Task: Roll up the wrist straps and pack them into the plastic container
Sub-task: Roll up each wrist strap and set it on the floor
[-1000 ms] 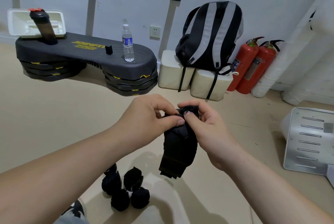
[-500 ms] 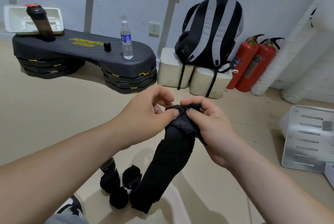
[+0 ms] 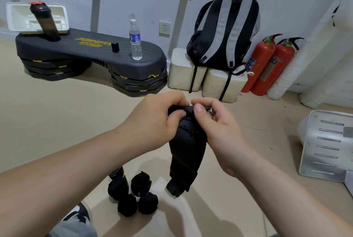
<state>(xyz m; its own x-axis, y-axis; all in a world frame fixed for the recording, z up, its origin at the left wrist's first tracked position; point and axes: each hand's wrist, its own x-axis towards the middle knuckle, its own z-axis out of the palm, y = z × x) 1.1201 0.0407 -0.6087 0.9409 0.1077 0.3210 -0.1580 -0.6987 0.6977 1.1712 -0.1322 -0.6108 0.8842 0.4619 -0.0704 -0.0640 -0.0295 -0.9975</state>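
Centre of frame, hands: the left hand (image 3: 152, 122) and right hand (image 3: 219, 131) meet fingertip to fingertip over the top end of one black wrist strap (image 3: 188, 147).
Left hand grip: thumb and curled fingers pinch the strap's upper edge from the left side.
Right hand grip: thumb and forefinger pinch the same upper edge from the right; the other fingers are curled behind it.
Wrist strap position: held in the air between the two hands, hanging down from them, its lower end loose above the floor (image 3: 47, 122).
Rolled straps (image 3: 133, 192): a cluster of black rolls on the floor at lower centre-left, touching one another, just left of the hanging strap's lower end.
Shoe (image 3: 78, 215): black and white, at the bottom edge, left of the rolls.
Upper left: a black step platform (image 3: 91, 51) with yellow lettering carries a dark shaker bottle (image 3: 44, 20), a white tray (image 3: 17, 17) and a clear water bottle (image 3: 135, 40), all standing apart.
Upper centre-right: a black and grey backpack (image 3: 225, 32) rests on two pale blocks (image 3: 181, 70) against the wall.
Right of the backpack: two red fire extinguishers (image 3: 267, 64), side by side.
Right edge: a white slotted panel (image 3: 328, 145) lies on the floor.
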